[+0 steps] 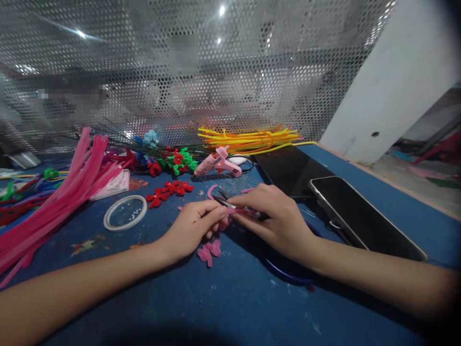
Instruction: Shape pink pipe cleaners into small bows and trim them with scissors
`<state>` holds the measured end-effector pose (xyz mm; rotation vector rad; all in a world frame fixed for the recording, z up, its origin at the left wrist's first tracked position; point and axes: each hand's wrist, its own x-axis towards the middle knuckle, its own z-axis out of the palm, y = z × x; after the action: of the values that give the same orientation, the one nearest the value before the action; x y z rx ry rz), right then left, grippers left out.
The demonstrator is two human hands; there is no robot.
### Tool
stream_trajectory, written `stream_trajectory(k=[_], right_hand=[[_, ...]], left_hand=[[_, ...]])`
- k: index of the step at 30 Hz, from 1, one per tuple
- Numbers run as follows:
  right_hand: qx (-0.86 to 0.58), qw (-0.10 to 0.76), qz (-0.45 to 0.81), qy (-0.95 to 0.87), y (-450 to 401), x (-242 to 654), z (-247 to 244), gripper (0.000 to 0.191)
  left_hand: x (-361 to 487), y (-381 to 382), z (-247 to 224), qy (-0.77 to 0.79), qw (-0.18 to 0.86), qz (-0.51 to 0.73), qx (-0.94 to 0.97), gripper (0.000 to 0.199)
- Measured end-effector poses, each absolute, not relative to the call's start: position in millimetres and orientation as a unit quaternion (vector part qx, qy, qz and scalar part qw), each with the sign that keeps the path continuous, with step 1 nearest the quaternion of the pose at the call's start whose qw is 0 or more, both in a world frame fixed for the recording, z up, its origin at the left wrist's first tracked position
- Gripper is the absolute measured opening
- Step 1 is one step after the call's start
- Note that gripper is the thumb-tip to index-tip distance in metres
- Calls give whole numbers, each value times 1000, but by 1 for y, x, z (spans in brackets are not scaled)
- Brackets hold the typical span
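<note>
My left hand [196,223] is closed, thumb and fingertips pinched on a short pink pipe cleaner piece [236,211]. From the other side my right hand [277,216] meets it, its thumb and fingers closed on the same piece. Just beyond the fingertips show dark and silvery metal tips [224,201], perhaps scissor blades; the rest of that tool is hidden. A pink petal-shaped pipe cleaner bow [209,252] lies on the table below my left hand. A curled pink strip [212,192] lies behind the fingers. Under my right wrist curves a blue rim [284,275], mostly covered.
Red pipe cleaner flowers [169,191], a white ring [107,220] around small beads and a pink glue gun [218,162] lie beyond. Pink pipe cleaners [68,192] fill the left, yellow ones [248,139] the back. A phone [363,211] and dark tablet [291,168] lie right. Perforated metal [230,86] stands behind.
</note>
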<state>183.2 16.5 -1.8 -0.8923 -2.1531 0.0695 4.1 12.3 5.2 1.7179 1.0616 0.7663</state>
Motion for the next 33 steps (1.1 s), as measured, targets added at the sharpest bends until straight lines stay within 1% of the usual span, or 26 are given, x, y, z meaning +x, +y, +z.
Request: stream_trajectory(k=[2, 3, 7, 9, 11, 14, 16, 18, 20, 22, 23, 25, 26, 27, 29, 31, 33], right_hand=[[-326, 386, -3, -863, 16, 184, -3, 17], [-325, 389, 3, -862, 16, 184, -3, 17], [-364, 419, 132, -821, 17, 181, -3, 14], [-370, 398, 195, -816, 18, 180, -3, 14], [-378, 371, 229, -816, 19, 179, -3, 15], [-390, 359, 230, -816, 21, 179, -3, 15], [-385, 355, 215, -824, 22, 178, -3, 14], [-383, 379, 198, -819, 23, 178, -3, 10], [-397, 449, 193, -777, 24, 178, -5, 11], [-410, 522, 237, -709, 24, 178, -6, 18], [-409, 534, 287, -682, 25, 178, -6, 21], [-388, 497, 411, -659, 24, 178, -6, 32], [-372, 460, 470, -656, 24, 178, -6, 40], [-356, 420, 521, -652, 23, 178, -5, 47], [-326, 354, 593, -646, 21, 177, -4, 52], [-303, 307, 617, -659, 18, 176, -1, 45], [-289, 290, 605, -683, 15, 175, 1, 35]], left_hand=[[4, 13, 4, 425, 485, 321, 693, 32], [4, 13, 3, 423, 488, 330, 689, 31], [5, 13, 2, 424, 475, 361, 682, 25], [5, 14, 3, 424, 469, 364, 684, 22], [5, 14, 3, 424, 472, 362, 683, 21], [5, 14, 3, 422, 469, 356, 689, 25], [5, 13, 3, 414, 434, 349, 720, 29], [3, 11, 4, 406, 364, 345, 764, 31], [1, 9, 4, 393, 257, 351, 810, 30], [-4, 8, 3, 355, 109, 372, 851, 23], [-7, 9, 3, 318, 20, 383, 867, 19], [-13, 11, 2, 218, -163, 396, 877, 14], [-16, 13, 1, 173, -236, 393, 872, 13], [-18, 14, 1, 143, -286, 385, 866, 13], [-21, 16, 1, 117, -337, 367, 859, 13], [-22, 15, 1, 107, -349, 357, 860, 12], [-22, 15, 1, 101, -350, 356, 861, 11]])
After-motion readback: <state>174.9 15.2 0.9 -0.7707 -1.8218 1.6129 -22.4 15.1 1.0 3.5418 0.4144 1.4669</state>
